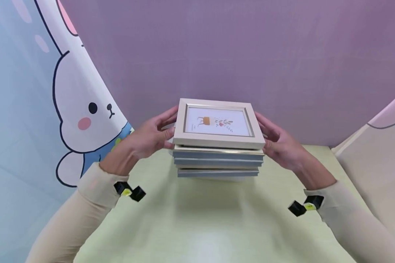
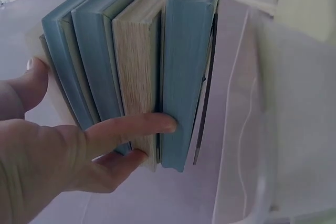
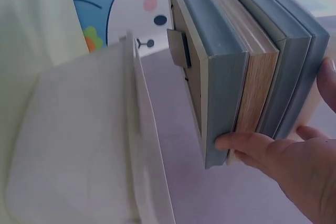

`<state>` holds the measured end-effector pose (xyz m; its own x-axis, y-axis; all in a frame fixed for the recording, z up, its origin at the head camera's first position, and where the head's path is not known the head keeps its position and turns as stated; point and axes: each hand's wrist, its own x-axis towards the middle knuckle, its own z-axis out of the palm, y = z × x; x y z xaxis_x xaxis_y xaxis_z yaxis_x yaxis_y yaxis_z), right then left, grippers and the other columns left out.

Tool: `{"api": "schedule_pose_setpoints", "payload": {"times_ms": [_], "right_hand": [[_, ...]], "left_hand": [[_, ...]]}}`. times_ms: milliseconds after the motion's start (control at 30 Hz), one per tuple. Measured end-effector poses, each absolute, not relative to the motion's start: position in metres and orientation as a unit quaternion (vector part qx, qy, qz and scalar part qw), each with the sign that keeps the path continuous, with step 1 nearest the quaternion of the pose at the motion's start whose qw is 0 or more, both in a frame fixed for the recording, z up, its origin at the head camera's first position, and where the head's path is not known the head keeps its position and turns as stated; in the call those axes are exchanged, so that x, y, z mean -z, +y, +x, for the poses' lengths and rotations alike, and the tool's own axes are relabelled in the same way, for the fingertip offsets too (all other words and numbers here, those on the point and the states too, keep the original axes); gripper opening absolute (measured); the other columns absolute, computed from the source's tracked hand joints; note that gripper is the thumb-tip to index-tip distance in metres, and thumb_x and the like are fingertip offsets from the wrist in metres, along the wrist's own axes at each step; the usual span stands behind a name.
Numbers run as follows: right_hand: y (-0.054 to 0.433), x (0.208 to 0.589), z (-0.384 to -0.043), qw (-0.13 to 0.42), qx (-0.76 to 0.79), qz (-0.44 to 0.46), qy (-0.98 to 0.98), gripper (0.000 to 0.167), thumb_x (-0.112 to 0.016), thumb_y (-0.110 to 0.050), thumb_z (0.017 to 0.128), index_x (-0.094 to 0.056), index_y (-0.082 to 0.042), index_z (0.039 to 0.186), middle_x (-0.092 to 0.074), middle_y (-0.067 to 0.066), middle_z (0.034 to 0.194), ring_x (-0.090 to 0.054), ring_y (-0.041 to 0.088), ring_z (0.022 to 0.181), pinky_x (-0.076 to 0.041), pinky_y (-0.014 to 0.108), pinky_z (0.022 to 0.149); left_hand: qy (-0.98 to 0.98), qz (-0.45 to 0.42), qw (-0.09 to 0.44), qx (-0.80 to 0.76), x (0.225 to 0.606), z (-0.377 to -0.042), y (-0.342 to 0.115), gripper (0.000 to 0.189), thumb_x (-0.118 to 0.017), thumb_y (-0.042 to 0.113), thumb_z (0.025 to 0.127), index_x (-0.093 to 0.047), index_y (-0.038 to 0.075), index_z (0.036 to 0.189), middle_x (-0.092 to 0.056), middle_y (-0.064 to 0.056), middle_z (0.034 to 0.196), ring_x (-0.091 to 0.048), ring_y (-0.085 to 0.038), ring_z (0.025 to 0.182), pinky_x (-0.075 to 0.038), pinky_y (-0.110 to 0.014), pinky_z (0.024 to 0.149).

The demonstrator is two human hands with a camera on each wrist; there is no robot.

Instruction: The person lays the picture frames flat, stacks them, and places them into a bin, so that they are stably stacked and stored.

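A stack of picture frames point(image 1: 218, 160) is held between both hands, with grey-blue, wood-toned and cream edges showing. On top lies a cream frame point(image 1: 217, 140) face up, its print showing a plant and a small orange shape. The left hand point(image 1: 151, 135) grips the stack's left side, thumb near the top frame and fingers spread down over the lower ones. The right hand point(image 1: 283, 146) holds the opposite side in the same way. In the right wrist view, the bottom blue frame point(image 3: 226, 103) shows its brown backing with a dark stand flap point(image 3: 178, 47).
Below the stack, a white box-like container point(image 3: 79, 140) shows its wall and rim. It stands on the pale green table point(image 1: 207, 226). A purple cloth point(image 1: 233, 54) hangs behind, and a rabbit-print cloth point(image 1: 75, 102) hangs on the left.
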<state>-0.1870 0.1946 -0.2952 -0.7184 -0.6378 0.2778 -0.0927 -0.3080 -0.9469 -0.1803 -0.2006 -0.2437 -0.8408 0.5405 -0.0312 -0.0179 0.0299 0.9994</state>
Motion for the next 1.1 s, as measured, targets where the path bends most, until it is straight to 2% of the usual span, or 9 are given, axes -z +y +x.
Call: {"api": "schedule_pose_setpoints", "payload": {"times_ms": [167, 300, 400, 500, 633, 800, 900, 1067, 1100], "right_hand": [[0.194, 0.289, -0.213, 0.176, 0.748, -0.328, 0.55, 0.09, -0.068, -0.016, 0.095, -0.012, -0.018, 0.165, -0.025, 0.005, 0.166, -0.056, 0.011, 0.131, -0.055, 0.021, 0.096], [0.194, 0.286, -0.232, 0.176, 0.749, -0.32, 0.553, 0.09, -0.068, -0.016, 0.095, -0.012, -0.02, 0.165, -0.02, 0.009, 0.168, -0.06, 0.01, 0.122, -0.057, 0.022, 0.089], [0.195, 0.288, -0.242, 0.176, 0.753, -0.316, 0.55, 0.09, -0.067, -0.013, 0.095, -0.011, -0.02, 0.165, -0.012, 0.012, 0.17, -0.061, 0.011, 0.123, -0.057, 0.024, 0.093], [0.196, 0.292, -0.25, 0.175, 0.764, -0.312, 0.538, 0.09, -0.065, -0.008, 0.096, -0.009, -0.017, 0.165, -0.003, 0.014, 0.172, -0.06, 0.011, 0.125, -0.055, 0.024, 0.097], [0.198, 0.3, -0.259, 0.17, 0.776, -0.298, 0.529, 0.086, -0.061, -0.003, 0.097, -0.009, -0.016, 0.165, 0.001, 0.015, 0.172, -0.059, 0.011, 0.127, -0.056, 0.023, 0.095], [0.202, 0.314, -0.268, 0.175, 0.787, -0.276, 0.523, 0.084, -0.058, 0.003, 0.098, -0.01, -0.016, 0.165, 0.002, 0.014, 0.173, -0.062, 0.01, 0.12, -0.057, 0.021, 0.088], [0.203, 0.323, -0.272, 0.175, 0.794, -0.259, 0.522, 0.083, -0.057, 0.003, 0.098, -0.011, -0.018, 0.165, -0.001, 0.013, 0.173, -0.064, 0.009, 0.112, -0.056, 0.021, 0.083], [0.2, 0.337, -0.275, 0.176, 0.805, -0.217, 0.523, 0.077, -0.05, 0.003, 0.102, -0.011, -0.02, 0.165, 0.0, 0.011, 0.173, -0.064, 0.008, 0.105, -0.054, 0.021, 0.084], [0.199, 0.339, -0.275, 0.177, 0.807, -0.209, 0.524, 0.076, -0.047, 0.003, 0.103, -0.01, -0.02, 0.165, 0.001, 0.012, 0.173, -0.064, 0.007, 0.098, -0.053, 0.021, 0.083]], "left_hand": [[0.68, 0.193, 0.2, -0.679, 0.238, -0.203, -0.197, 0.074, -0.05, 0.009, 0.104, -0.013, 0.031, 0.165, -0.015, -0.004, 0.172, -0.035, -0.035, 0.149, -0.058, -0.044, 0.097], [0.675, 0.188, 0.196, -0.686, 0.237, -0.223, -0.195, 0.073, -0.048, 0.007, 0.104, -0.015, 0.032, 0.164, -0.015, -0.005, 0.172, -0.031, -0.035, 0.152, -0.045, -0.061, 0.109], [0.669, 0.183, 0.201, -0.691, 0.238, -0.239, -0.191, 0.072, -0.046, 0.004, 0.105, -0.015, 0.032, 0.164, -0.014, -0.006, 0.172, -0.03, -0.034, 0.153, -0.038, -0.068, 0.111], [0.668, 0.177, 0.201, -0.694, 0.242, -0.253, -0.187, 0.07, -0.043, 0.002, 0.106, -0.017, 0.033, 0.164, -0.017, -0.005, 0.171, -0.031, -0.03, 0.153, -0.042, -0.066, 0.109], [0.673, 0.165, 0.195, -0.695, 0.251, -0.269, -0.181, 0.065, -0.041, 0.006, 0.107, -0.022, 0.034, 0.163, -0.022, -0.004, 0.17, -0.039, -0.026, 0.147, -0.051, -0.055, 0.096], [0.667, 0.153, 0.205, -0.7, 0.268, -0.284, -0.173, 0.061, -0.04, 0.011, 0.108, -0.024, 0.033, 0.162, -0.026, -0.002, 0.17, -0.05, -0.022, 0.127, -0.052, -0.045, 0.081], [0.667, 0.142, 0.205, -0.702, 0.278, -0.29, -0.17, 0.059, -0.039, 0.013, 0.108, -0.024, 0.032, 0.163, -0.027, -0.002, 0.169, -0.054, -0.02, 0.12, -0.052, -0.044, 0.08], [0.664, 0.116, 0.204, -0.71, 0.297, -0.298, -0.165, 0.056, -0.038, 0.017, 0.11, -0.026, 0.035, 0.162, -0.033, -0.003, 0.167, -0.055, -0.02, 0.117, -0.049, -0.049, 0.087], [0.661, 0.11, 0.206, -0.713, 0.301, -0.3, -0.164, 0.056, -0.038, 0.017, 0.11, -0.027, 0.035, 0.161, -0.035, -0.005, 0.166, -0.056, -0.019, 0.116, -0.048, -0.051, 0.088]]}}
